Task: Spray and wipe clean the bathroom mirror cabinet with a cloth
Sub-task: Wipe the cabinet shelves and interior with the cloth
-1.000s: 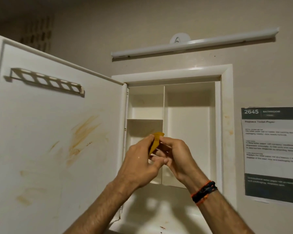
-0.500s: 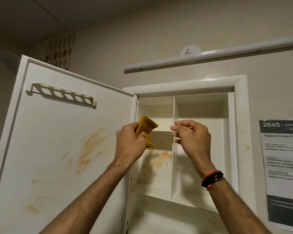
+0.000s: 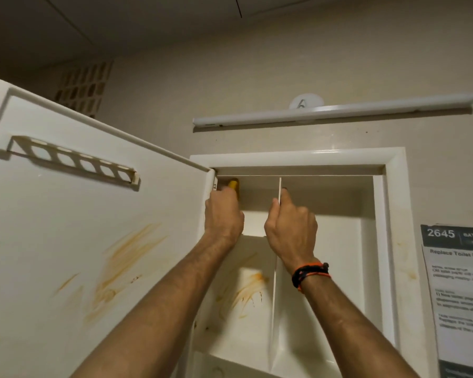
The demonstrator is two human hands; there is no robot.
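Note:
The white cabinet (image 3: 298, 157) hangs open on the wall, its door (image 3: 79, 255) swung out to the left. Orange-brown smears mark the door's inner face and the back wall of the lower left compartment (image 3: 243, 293). My left hand (image 3: 223, 214) grips a yellow cloth (image 3: 234, 184) and holds it up in the top left corner of the upper left compartment; most of the cloth is hidden behind the hand. My right hand (image 3: 291, 227) pinches the front edge of the vertical divider (image 3: 279, 186), thumb on its left side and fingers on its right.
A slotted rack (image 3: 74, 162) is fixed near the top of the door's inner face. A white tube light (image 3: 336, 109) runs above the cabinet. A printed paper notice (image 3: 459, 282) hangs on the wall to the right. A vent grille (image 3: 82, 85) sits high at the left.
Both hands rose from chest height into the upper shelf. The left hand carried the cloth up into the top left corner. The right hand let go of the cloth and took hold of the divider.

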